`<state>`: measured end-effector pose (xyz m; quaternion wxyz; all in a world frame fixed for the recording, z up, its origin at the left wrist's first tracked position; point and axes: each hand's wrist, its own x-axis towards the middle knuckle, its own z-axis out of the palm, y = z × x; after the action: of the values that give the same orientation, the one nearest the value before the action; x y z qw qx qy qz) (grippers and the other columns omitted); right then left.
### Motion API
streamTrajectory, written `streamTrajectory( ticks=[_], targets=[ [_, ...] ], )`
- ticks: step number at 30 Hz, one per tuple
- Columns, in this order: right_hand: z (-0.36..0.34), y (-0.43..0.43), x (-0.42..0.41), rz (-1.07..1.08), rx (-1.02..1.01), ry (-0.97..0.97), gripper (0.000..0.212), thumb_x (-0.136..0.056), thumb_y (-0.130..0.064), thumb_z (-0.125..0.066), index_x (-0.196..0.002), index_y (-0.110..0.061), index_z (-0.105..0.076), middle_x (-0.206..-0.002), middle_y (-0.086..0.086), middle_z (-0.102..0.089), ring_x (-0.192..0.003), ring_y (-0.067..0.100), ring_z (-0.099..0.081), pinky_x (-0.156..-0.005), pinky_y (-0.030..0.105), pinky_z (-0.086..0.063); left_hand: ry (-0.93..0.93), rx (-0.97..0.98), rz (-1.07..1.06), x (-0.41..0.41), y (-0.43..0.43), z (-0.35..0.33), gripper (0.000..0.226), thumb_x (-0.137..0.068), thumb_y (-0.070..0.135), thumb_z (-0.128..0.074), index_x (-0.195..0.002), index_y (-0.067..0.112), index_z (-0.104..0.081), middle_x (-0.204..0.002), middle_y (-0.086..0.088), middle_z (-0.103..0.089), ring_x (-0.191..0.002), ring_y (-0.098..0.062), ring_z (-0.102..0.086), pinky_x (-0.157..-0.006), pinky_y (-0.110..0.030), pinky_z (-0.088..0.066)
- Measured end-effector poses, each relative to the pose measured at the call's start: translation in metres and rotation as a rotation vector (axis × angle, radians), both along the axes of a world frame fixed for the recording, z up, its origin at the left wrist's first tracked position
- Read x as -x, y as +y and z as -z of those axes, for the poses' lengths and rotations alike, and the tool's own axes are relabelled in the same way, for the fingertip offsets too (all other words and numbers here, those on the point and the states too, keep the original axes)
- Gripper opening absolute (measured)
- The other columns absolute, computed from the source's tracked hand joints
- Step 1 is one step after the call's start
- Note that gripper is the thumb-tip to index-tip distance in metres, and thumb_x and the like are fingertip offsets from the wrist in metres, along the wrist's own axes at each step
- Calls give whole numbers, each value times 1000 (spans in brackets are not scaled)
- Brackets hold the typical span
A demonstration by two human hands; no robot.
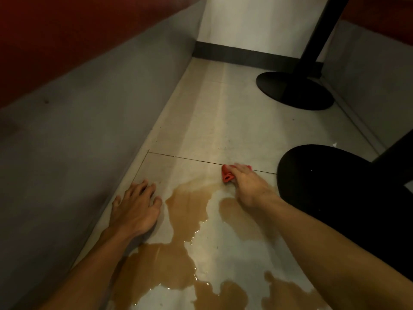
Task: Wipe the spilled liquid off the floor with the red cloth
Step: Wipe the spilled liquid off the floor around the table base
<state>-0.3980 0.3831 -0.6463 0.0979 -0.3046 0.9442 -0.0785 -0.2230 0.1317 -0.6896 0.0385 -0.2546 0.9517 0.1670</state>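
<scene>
Tiled floor (201, 121); red cloth (226, 175) in right grip (250, 186), beside spill (185, 204)

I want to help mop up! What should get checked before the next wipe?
1. Grip: the right hand holds the red cloth: ok.
2. The cloth is down on the floor at the far edge of the spill: ok.
3. The left hand is flat on dry floor beside the spill: ok.
4. Spill gone: not ok, brown puddles remain.
5. Cloth dry enough: cannot tell.
6. The black table base is clear of the right hand: ok.
</scene>
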Motion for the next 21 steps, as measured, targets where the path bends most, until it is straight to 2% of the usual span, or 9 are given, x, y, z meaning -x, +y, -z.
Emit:
streamTrajectory(
  ticks=[3,6,9,11,16,21],
  targets=[
    [-5,28,-1,186,-132,25,68,-95,-13,-48,-154,-22,-14,-159,7,-20,-144,28,-22,-116,43,-25,5,24,-6,1,1,3,57,-95,54,-19,-149,37,-19,-160,11,-9,-146,-15,-9,-118,-49,-8],
    [-9,39,-12,301,-234,44,71,-95,-15,-51,-154,-17,-10,-153,15,-26,-140,34,-27,-110,46,-35,4,40,0,1,0,4,58,-93,55,-19,-148,36,-21,-160,9,-12,-145,-18,-14,-117,-50,-13],
    [-9,24,-29,411,-289,41,67,-97,-15,-47,-153,-10,-12,-149,21,-30,-136,38,-30,-112,48,-33,-9,44,3,2,1,5,62,-91,58,-17,-148,36,-21,-160,8,-12,-145,-19,-14,-117,-51,-13],
    [-5,5,-41,507,-316,25,66,-97,-17,-46,-152,-5,-11,-147,27,-28,-135,43,-29,-113,53,-29,-17,43,-2,2,2,5,65,-89,60,-16,-149,35,-21,-160,9,-10,-146,-19,-12,-117,-51,-11],
    [-2,-32,-42,621,-263,-5,71,-96,-24,-52,-151,-2,-13,-145,29,-29,-132,44,-31,-111,54,-28,-18,56,2,1,5,1,66,-89,62,-15,-150,35,-17,-161,9,-7,-147,-18,-9,-117,-51,-12],
    [-1,-67,-41,579,-144,13,51,-99,-13,-36,-148,-4,-23,-143,24,-36,-127,39,-35,-103,46,-32,-6,59,-16,1,9,-1,66,-89,61,-16,-150,36,-18,-160,10,-9,-146,-17,-10,-117,-50,-13]
  ],
)
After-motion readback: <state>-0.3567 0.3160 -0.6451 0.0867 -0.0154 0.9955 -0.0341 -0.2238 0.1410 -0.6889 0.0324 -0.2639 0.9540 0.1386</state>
